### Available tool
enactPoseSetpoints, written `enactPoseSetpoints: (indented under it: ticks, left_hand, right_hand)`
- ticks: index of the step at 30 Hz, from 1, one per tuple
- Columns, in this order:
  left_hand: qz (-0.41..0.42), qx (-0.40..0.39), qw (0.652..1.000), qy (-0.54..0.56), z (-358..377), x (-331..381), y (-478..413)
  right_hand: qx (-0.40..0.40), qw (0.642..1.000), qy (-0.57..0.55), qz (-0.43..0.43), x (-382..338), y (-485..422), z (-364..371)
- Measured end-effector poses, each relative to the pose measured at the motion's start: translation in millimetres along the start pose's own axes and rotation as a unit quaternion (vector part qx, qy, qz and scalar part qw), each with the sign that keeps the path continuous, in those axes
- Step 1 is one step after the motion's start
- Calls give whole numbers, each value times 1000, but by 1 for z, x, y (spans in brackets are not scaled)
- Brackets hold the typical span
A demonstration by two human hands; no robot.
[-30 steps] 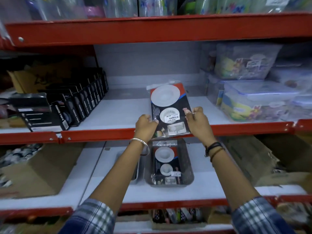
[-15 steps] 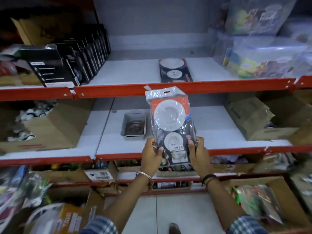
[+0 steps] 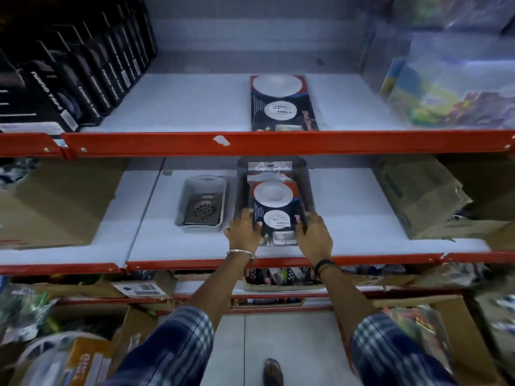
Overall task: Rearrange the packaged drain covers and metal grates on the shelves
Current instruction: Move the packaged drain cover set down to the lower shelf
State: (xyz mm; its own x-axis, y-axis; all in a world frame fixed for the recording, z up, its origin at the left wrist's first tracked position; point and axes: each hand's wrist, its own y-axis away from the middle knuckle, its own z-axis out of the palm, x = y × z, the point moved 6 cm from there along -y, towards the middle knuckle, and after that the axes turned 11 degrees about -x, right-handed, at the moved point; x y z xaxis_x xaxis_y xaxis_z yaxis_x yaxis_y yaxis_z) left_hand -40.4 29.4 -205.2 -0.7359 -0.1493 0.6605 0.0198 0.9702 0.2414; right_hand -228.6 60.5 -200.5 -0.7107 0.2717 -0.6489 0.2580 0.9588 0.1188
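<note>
Both my hands grip one packaged drain cover [image 3: 274, 211] by its lower corners, left hand [image 3: 243, 229] and right hand [image 3: 313, 235] each closed on an edge. It lies in a dark tray [image 3: 309, 188] on the middle shelf [image 3: 362, 218]. Just beside the tray on the left, a metal grate [image 3: 203, 210] sits in a grey container [image 3: 184, 203]. On the upper shelf [image 3: 181, 104] another packaged drain cover [image 3: 281, 103] lies flat near the red rail [image 3: 278, 143], with black boxes [image 3: 83, 76] well to its left.

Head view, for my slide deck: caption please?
Both hands set a packaged drain cover into a tray on the middle shelf.
</note>
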Motion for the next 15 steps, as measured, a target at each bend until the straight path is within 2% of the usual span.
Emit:
enactPoseSetpoints:
  ticks: [3,5,6,8,11,13,14,15]
  left_hand:
    - [-38,-55,991,-113,8,-2,-17]
    - [-18,-42,992,-116,3,3,-14]
    - [21,-9,995,-95,-4,8,-8]
    - [159,92,982,-49,-32,38,10]
    - [351,236,903,-67,-85,104,38]
    - [391,305,864,-79,-122,146,39]
    - [375,323,865,-79,-142,163,32]
    - [335,313,885,-77,-158,175,20]
  right_hand:
    - [-21,996,86,-7,0,-17,2]
    - [0,992,124,-18,-4,-16,-9]
    - [20,992,112,-44,-10,-12,-18]
    - [92,984,51,-146,-39,-4,-49]
    - [225,923,-22,-312,-106,7,-118]
    - [271,890,-37,-365,-145,-2,-158]
    - [274,892,-30,-359,-162,-13,-173]
    - [259,908,-1,-328,-175,-28,-183]
